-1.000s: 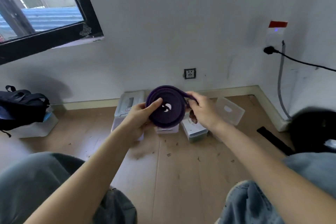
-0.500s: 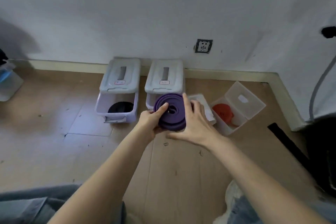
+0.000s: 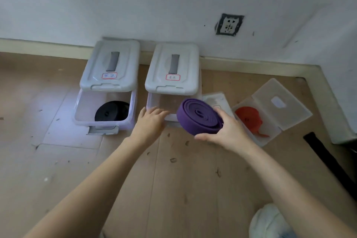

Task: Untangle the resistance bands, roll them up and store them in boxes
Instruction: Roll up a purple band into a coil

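Three boxes are seen on the floor at mid-frame. A coiled purple band (image 3: 201, 117) is grasped by the right hand (image 3: 225, 131), thumb below and fingers over its right edge, in front of the middle box (image 3: 172, 83). The left hand (image 3: 149, 121) is held with fingers relaxed, gripping nothing, at that box's front left corner. A black band (image 3: 112, 111) is seen in the left box (image 3: 105, 91), and an orange band (image 3: 250, 119) in the right box (image 3: 270, 111).

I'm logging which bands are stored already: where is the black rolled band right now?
In the head view, the black rolled band lies inside the left open storage box, by the wall, left of the left hand.
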`<move>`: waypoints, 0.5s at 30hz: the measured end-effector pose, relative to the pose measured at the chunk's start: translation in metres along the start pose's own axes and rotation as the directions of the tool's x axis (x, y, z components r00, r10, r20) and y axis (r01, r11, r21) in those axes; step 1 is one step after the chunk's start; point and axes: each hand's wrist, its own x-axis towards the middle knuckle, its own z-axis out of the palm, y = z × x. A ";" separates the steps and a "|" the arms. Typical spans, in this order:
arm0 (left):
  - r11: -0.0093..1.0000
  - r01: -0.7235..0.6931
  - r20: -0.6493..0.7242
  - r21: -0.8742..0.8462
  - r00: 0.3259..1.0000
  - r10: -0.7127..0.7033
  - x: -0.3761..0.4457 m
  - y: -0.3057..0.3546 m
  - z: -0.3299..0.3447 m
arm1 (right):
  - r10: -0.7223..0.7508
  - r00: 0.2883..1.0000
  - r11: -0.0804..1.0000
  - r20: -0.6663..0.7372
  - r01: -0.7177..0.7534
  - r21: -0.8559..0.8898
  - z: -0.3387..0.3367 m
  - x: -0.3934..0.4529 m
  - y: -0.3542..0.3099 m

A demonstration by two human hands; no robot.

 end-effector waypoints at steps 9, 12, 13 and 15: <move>0.985 -0.169 -0.096 -0.042 0.982 0.165 -0.040 0.007 0.021 | 0.001 0.952 0.993 0.307 0.036 -0.113 0.006 0.032 -0.012; 0.977 -0.203 -0.058 -0.057 0.978 0.200 -0.057 0.010 0.026 | -0.046 0.948 0.980 0.314 0.104 -0.172 0.012 0.042 -0.012; 0.975 -0.213 -0.047 -0.059 0.977 0.210 -0.062 0.011 0.028 | -0.061 0.954 0.978 0.294 0.117 -0.174 0.013 0.044 -0.012; 0.966 -0.242 -0.057 -0.087 0.970 0.237 -0.069 0.009 0.025 | -0.063 0.962 0.980 0.265 0.110 -0.167 0.015 0.049 -0.014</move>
